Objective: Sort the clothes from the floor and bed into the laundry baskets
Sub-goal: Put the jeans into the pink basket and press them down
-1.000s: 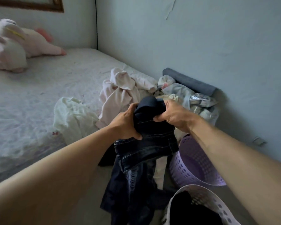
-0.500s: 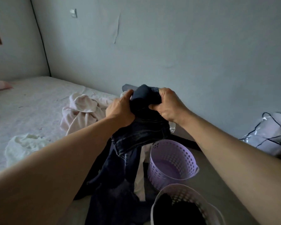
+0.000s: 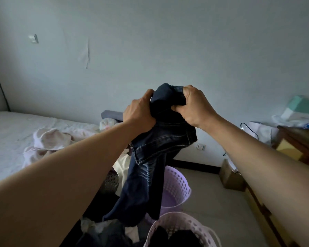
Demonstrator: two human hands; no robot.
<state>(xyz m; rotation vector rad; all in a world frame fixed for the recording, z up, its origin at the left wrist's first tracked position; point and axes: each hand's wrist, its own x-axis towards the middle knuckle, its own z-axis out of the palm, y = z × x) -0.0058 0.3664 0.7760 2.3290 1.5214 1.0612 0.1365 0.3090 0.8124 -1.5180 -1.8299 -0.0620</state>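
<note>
I had my left hand [image 3: 139, 114] and right hand [image 3: 194, 106] clamped on the bunched jeans [image 3: 150, 168] at centre frame, legs hanging straight down just left of the white basket [image 3: 169, 227].

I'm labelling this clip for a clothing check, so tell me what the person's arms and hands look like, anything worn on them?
Both forearms are bare right to the frame's edge: no sleeves or cuffs show. The left hand and right hand wear no gloves. No watch, bracelet or band shows on either wrist, and no ring on the fingers that can be seen, though several fingertips are hidden in dark fabric. No tattoos or markings show.
</note>
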